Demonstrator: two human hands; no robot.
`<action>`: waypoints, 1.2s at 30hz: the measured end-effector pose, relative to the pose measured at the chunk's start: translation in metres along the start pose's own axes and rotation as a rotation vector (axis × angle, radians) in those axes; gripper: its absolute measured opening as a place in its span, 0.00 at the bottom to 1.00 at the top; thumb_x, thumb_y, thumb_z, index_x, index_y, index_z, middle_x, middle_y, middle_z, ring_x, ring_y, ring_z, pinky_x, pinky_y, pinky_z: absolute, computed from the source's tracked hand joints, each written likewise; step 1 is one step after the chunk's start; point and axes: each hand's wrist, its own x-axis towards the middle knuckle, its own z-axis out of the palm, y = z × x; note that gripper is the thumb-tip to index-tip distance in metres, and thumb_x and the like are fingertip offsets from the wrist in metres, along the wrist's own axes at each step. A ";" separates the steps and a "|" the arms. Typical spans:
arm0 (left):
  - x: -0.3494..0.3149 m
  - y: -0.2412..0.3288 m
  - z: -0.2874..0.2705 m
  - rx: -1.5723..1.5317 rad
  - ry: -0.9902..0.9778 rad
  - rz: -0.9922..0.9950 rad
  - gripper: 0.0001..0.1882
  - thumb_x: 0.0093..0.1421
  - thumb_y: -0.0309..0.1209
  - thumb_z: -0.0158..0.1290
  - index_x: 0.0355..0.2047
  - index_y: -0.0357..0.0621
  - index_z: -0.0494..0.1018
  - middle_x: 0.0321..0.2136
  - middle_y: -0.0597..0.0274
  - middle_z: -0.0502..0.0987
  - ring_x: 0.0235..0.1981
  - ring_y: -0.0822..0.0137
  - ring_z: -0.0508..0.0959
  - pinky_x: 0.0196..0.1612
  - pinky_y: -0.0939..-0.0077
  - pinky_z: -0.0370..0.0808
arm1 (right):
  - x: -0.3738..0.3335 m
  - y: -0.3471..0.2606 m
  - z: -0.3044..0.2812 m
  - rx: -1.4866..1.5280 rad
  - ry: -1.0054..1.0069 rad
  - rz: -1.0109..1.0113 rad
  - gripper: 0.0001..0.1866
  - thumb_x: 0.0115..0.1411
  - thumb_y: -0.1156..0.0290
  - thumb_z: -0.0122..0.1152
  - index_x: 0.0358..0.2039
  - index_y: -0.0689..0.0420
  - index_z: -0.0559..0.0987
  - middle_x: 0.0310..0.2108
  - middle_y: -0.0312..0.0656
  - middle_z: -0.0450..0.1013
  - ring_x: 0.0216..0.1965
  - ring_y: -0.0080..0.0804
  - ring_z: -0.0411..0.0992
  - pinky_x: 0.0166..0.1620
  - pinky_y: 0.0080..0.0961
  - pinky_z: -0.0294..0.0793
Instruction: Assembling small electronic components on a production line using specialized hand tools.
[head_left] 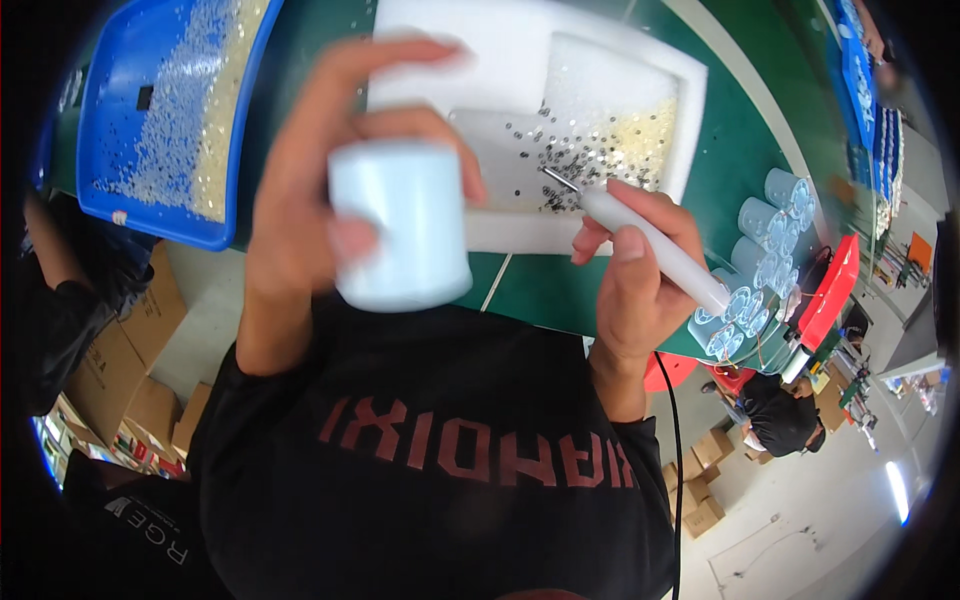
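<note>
Judged an assembly workshop from blue tray (122, 100) of small parts (190, 130) on green worktable's (550, 290) left, clustered pale-blue cups (757, 218) along its right, cardboard boxes (150, 402) on floor (745, 530) near it.

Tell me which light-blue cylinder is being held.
The blurred cylinder in the left hand; the other light-blue cylinders cluster to the right of the right hand.

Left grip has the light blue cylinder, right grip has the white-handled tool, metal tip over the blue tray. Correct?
One error: the metal tip is over the white foam tray, not the blue tray, as the head view shows. The rest stands: left grip has the light blue cylinder, right grip has the white-handled tool.
</note>
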 end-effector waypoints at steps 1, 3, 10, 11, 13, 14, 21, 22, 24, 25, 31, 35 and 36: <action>0.001 0.007 0.004 0.152 -0.096 0.025 0.42 0.50 0.49 0.54 0.58 0.31 0.58 0.34 0.43 0.75 0.26 0.61 0.76 0.33 0.70 0.73 | 0.001 -0.002 0.000 -0.001 0.009 -0.017 0.11 0.58 0.79 0.56 0.40 0.70 0.75 0.27 0.46 0.74 0.25 0.23 0.73 0.28 0.17 0.72; 0.007 0.021 0.012 0.412 -0.273 0.067 0.40 0.47 0.41 0.56 0.57 0.31 0.62 0.33 0.45 0.75 0.29 0.58 0.77 0.36 0.69 0.73 | 0.002 -0.008 0.000 0.141 0.043 -0.025 0.11 0.58 0.79 0.55 0.41 0.70 0.74 0.28 0.46 0.73 0.24 0.22 0.72 0.27 0.17 0.72; 0.005 0.023 0.031 0.741 -0.272 -0.167 0.39 0.40 0.29 0.56 0.58 0.36 0.65 0.37 0.44 0.75 0.35 0.51 0.77 0.42 0.68 0.73 | 0.001 -0.007 -0.011 0.150 0.150 -0.069 0.11 0.60 0.78 0.54 0.42 0.70 0.74 0.29 0.46 0.73 0.24 0.23 0.72 0.28 0.17 0.72; 0.003 0.019 0.030 0.713 -0.235 -0.126 0.39 0.40 0.29 0.56 0.57 0.36 0.65 0.37 0.44 0.76 0.35 0.52 0.78 0.42 0.68 0.73 | 0.001 -0.004 -0.013 0.071 0.169 -0.101 0.10 0.60 0.78 0.55 0.41 0.69 0.74 0.28 0.46 0.73 0.24 0.22 0.71 0.28 0.17 0.73; 0.003 0.015 0.027 0.684 -0.201 -0.082 0.38 0.40 0.29 0.56 0.57 0.36 0.66 0.37 0.44 0.76 0.35 0.52 0.78 0.41 0.68 0.73 | 0.006 0.003 -0.018 -0.012 0.191 -0.133 0.10 0.60 0.78 0.56 0.41 0.69 0.75 0.27 0.45 0.73 0.24 0.22 0.71 0.28 0.17 0.73; 0.004 0.014 0.027 0.643 -0.175 -0.092 0.36 0.42 0.31 0.56 0.55 0.36 0.67 0.37 0.45 0.76 0.35 0.55 0.78 0.41 0.68 0.73 | 0.009 0.007 -0.022 -0.063 0.253 -0.076 0.10 0.59 0.78 0.58 0.40 0.69 0.75 0.26 0.45 0.73 0.25 0.22 0.72 0.29 0.17 0.72; 0.008 -0.012 0.005 0.170 0.087 -0.157 0.35 0.59 0.53 0.46 0.51 0.31 0.65 0.36 0.40 0.76 0.31 0.62 0.79 0.32 0.76 0.75 | 0.052 0.024 -0.030 -0.246 0.305 0.029 0.11 0.51 0.72 0.67 0.34 0.64 0.81 0.26 0.38 0.76 0.26 0.18 0.71 0.29 0.17 0.70; 0.008 -0.013 0.001 0.167 0.086 -0.160 0.35 0.59 0.53 0.46 0.51 0.31 0.65 0.36 0.40 0.76 0.31 0.62 0.79 0.32 0.76 0.75 | 0.056 0.023 -0.029 -0.268 0.288 0.052 0.10 0.50 0.72 0.67 0.32 0.63 0.81 0.25 0.37 0.76 0.26 0.18 0.71 0.29 0.16 0.70; 0.008 -0.014 -0.009 -0.190 0.092 -0.161 0.33 0.63 0.55 0.39 0.49 0.33 0.63 0.36 0.33 0.74 0.23 0.62 0.78 0.20 0.77 0.74 | 0.062 0.026 -0.026 -0.275 0.264 0.038 0.09 0.49 0.70 0.68 0.29 0.62 0.82 0.23 0.35 0.77 0.24 0.17 0.70 0.29 0.15 0.70; 0.008 -0.018 -0.009 -0.195 0.092 -0.159 0.33 0.63 0.55 0.39 0.49 0.33 0.63 0.36 0.33 0.74 0.23 0.62 0.78 0.20 0.77 0.74 | 0.063 0.029 -0.026 -0.279 0.263 0.038 0.09 0.49 0.70 0.68 0.29 0.62 0.82 0.23 0.35 0.77 0.24 0.17 0.70 0.29 0.15 0.70; 0.006 -0.028 -0.009 -0.230 0.182 -0.095 0.31 0.64 0.55 0.35 0.47 0.36 0.63 0.36 0.30 0.73 0.18 0.63 0.76 0.13 0.76 0.72 | 0.067 0.039 -0.024 -0.349 0.304 -0.019 0.09 0.49 0.71 0.68 0.29 0.62 0.83 0.19 0.34 0.76 0.20 0.15 0.69 0.25 0.13 0.69; 0.006 -0.030 -0.014 -0.278 0.124 -0.052 0.31 0.63 0.56 0.35 0.47 0.36 0.62 0.35 0.31 0.73 0.19 0.62 0.76 0.14 0.76 0.73 | 0.070 0.040 -0.022 -0.318 0.352 0.038 0.08 0.50 0.72 0.67 0.29 0.63 0.82 0.20 0.35 0.76 0.21 0.15 0.69 0.27 0.13 0.69; 0.006 -0.030 -0.014 -0.288 0.122 -0.052 0.32 0.63 0.56 0.35 0.47 0.37 0.62 0.35 0.31 0.73 0.19 0.62 0.77 0.14 0.76 0.74 | 0.069 0.041 -0.022 -0.326 0.335 0.034 0.08 0.50 0.72 0.67 0.29 0.63 0.82 0.20 0.35 0.76 0.22 0.15 0.69 0.27 0.13 0.70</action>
